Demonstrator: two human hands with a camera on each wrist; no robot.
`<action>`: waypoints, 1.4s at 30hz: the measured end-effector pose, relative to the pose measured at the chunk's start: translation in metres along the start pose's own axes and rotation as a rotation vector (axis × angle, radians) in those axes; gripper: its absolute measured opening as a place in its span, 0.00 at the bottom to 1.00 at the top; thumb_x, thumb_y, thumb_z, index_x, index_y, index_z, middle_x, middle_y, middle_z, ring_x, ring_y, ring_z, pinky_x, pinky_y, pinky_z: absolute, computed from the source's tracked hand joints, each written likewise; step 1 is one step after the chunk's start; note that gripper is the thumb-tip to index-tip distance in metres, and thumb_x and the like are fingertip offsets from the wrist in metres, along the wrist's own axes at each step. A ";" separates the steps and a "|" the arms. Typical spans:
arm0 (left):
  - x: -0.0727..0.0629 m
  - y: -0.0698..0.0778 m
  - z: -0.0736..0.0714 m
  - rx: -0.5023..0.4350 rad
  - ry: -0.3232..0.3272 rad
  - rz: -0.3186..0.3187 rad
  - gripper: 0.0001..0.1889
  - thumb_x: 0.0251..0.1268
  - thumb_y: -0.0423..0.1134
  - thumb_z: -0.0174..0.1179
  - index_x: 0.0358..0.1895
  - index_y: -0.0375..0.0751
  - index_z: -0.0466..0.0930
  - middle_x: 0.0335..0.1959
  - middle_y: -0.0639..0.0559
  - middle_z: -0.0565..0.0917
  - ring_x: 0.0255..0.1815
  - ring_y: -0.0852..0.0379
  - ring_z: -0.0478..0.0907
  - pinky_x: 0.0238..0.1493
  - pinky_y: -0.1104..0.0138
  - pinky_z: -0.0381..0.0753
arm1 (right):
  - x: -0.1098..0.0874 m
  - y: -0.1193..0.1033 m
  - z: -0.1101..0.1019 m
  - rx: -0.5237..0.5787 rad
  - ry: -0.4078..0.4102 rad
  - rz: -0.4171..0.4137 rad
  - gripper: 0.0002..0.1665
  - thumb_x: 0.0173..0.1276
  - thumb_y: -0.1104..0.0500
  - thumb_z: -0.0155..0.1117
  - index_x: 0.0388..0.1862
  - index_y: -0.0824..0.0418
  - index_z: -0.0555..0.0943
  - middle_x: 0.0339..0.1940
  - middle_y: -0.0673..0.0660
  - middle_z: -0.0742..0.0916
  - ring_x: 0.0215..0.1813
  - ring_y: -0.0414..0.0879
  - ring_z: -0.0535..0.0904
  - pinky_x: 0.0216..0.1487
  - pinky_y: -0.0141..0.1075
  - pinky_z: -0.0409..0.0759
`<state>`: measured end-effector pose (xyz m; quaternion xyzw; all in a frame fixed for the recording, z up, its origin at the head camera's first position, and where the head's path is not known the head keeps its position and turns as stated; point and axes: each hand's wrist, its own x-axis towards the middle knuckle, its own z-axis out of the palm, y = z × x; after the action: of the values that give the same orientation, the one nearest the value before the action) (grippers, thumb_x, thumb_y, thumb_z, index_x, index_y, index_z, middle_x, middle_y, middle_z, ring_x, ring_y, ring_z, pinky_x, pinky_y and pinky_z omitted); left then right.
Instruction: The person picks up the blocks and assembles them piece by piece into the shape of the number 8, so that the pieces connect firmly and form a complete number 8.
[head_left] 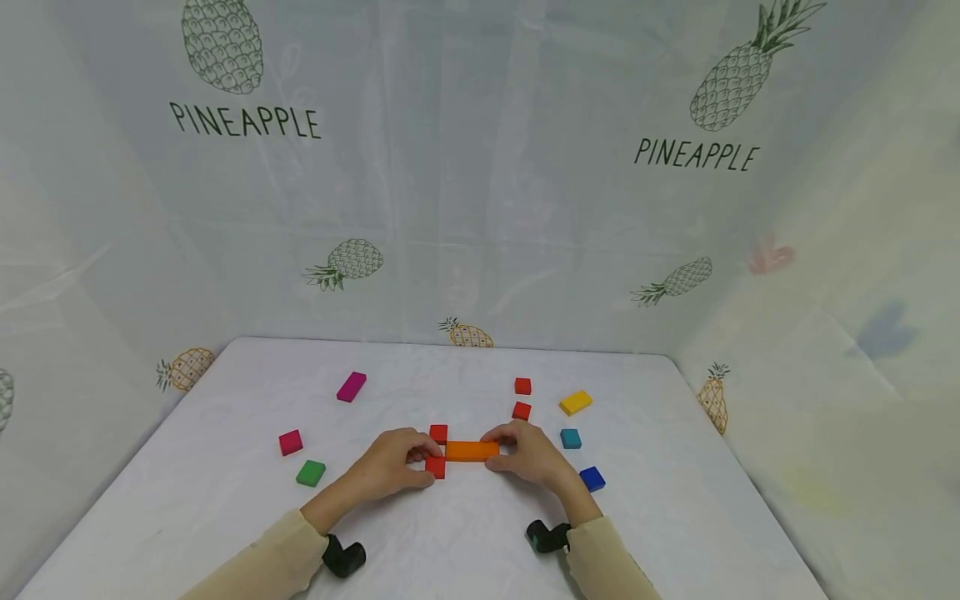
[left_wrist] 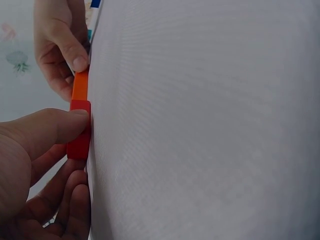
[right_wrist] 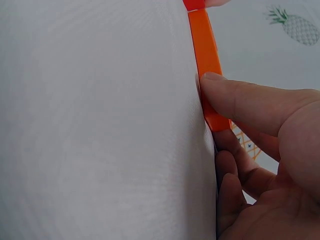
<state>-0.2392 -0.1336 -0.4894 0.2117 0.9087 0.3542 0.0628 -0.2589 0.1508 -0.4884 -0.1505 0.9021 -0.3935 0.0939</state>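
Note:
A long orange block [head_left: 471,452] lies flat on the white table, its left end against a red block. My right hand [head_left: 531,454] pinches its right end; the right wrist view shows the thumb [right_wrist: 220,92] on its near side. My left hand [head_left: 386,463] holds the near red block [head_left: 435,468] between thumb and fingers. In the left wrist view that red block [left_wrist: 79,145] sits in front of the orange block [left_wrist: 80,87]. Just beyond it, another red block [head_left: 438,432] stands near the orange block's far left corner.
Left lie a magenta block [head_left: 351,387], a crimson block [head_left: 290,442] and a green block [head_left: 311,473]. Right are two red blocks [head_left: 522,386], a yellow block [head_left: 575,402], a teal block [head_left: 571,438] and a blue block [head_left: 592,478]. A pineapple-print curtain [head_left: 480,183] hangs behind the table.

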 end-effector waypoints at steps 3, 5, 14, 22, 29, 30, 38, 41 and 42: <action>0.000 0.000 0.000 -0.002 0.002 -0.001 0.15 0.60 0.39 0.79 0.49 0.53 0.88 0.40 0.60 0.82 0.44 0.57 0.75 0.48 0.68 0.81 | 0.000 -0.001 0.000 0.003 -0.001 0.001 0.16 0.67 0.56 0.79 0.53 0.47 0.89 0.52 0.49 0.86 0.57 0.50 0.78 0.64 0.53 0.81; -0.001 0.000 0.000 -0.002 0.004 -0.003 0.15 0.60 0.40 0.79 0.49 0.53 0.88 0.40 0.60 0.82 0.44 0.57 0.76 0.48 0.68 0.81 | 0.000 -0.001 0.000 0.006 -0.002 0.002 0.16 0.68 0.56 0.79 0.53 0.47 0.89 0.52 0.49 0.86 0.57 0.50 0.78 0.64 0.54 0.81; 0.000 -0.003 -0.002 -0.002 -0.002 -0.001 0.15 0.61 0.41 0.78 0.50 0.54 0.88 0.41 0.60 0.81 0.44 0.57 0.76 0.48 0.68 0.81 | 0.000 -0.002 -0.001 0.003 -0.001 -0.001 0.16 0.68 0.56 0.78 0.54 0.47 0.89 0.52 0.49 0.87 0.57 0.49 0.78 0.65 0.53 0.81; 0.000 -0.004 -0.002 -0.011 -0.006 -0.004 0.15 0.61 0.41 0.78 0.50 0.54 0.88 0.41 0.61 0.82 0.44 0.57 0.76 0.47 0.69 0.81 | -0.001 -0.002 -0.001 -0.005 0.004 0.005 0.16 0.68 0.55 0.79 0.53 0.47 0.89 0.52 0.49 0.86 0.57 0.49 0.79 0.64 0.53 0.81; 0.000 -0.002 -0.003 -0.020 -0.018 -0.016 0.16 0.60 0.41 0.79 0.50 0.53 0.88 0.40 0.60 0.81 0.45 0.56 0.75 0.47 0.68 0.81 | 0.001 0.000 0.000 0.003 0.001 0.004 0.16 0.68 0.56 0.79 0.53 0.47 0.89 0.52 0.49 0.86 0.56 0.49 0.78 0.64 0.53 0.81; 0.000 -0.002 -0.004 -0.023 -0.017 -0.017 0.16 0.60 0.41 0.79 0.50 0.53 0.88 0.40 0.59 0.81 0.45 0.56 0.76 0.47 0.68 0.81 | 0.001 0.000 0.000 0.004 0.001 0.005 0.16 0.68 0.55 0.79 0.53 0.47 0.89 0.52 0.49 0.86 0.56 0.49 0.78 0.64 0.53 0.82; -0.001 0.002 -0.004 -0.037 -0.017 -0.020 0.16 0.60 0.40 0.79 0.50 0.52 0.89 0.40 0.57 0.82 0.45 0.55 0.76 0.47 0.67 0.81 | 0.002 0.001 0.000 0.009 -0.006 -0.002 0.16 0.67 0.56 0.79 0.53 0.47 0.89 0.51 0.49 0.86 0.56 0.49 0.78 0.64 0.53 0.81; -0.001 0.002 -0.004 -0.037 -0.016 -0.021 0.15 0.60 0.40 0.79 0.49 0.52 0.89 0.39 0.57 0.82 0.44 0.55 0.76 0.47 0.67 0.81 | 0.002 0.001 -0.001 0.005 -0.008 -0.004 0.17 0.67 0.56 0.79 0.54 0.47 0.89 0.52 0.49 0.86 0.57 0.49 0.78 0.64 0.53 0.81; 0.000 0.002 -0.004 -0.034 -0.015 -0.020 0.15 0.60 0.40 0.79 0.49 0.52 0.88 0.40 0.57 0.82 0.44 0.55 0.76 0.47 0.67 0.81 | 0.002 0.001 -0.001 0.003 -0.008 -0.004 0.17 0.67 0.56 0.80 0.54 0.47 0.89 0.53 0.49 0.86 0.57 0.49 0.78 0.65 0.53 0.81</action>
<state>-0.2391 -0.1350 -0.4847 0.2043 0.9041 0.3674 0.0768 -0.2613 0.1518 -0.4888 -0.1537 0.9007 -0.3946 0.0969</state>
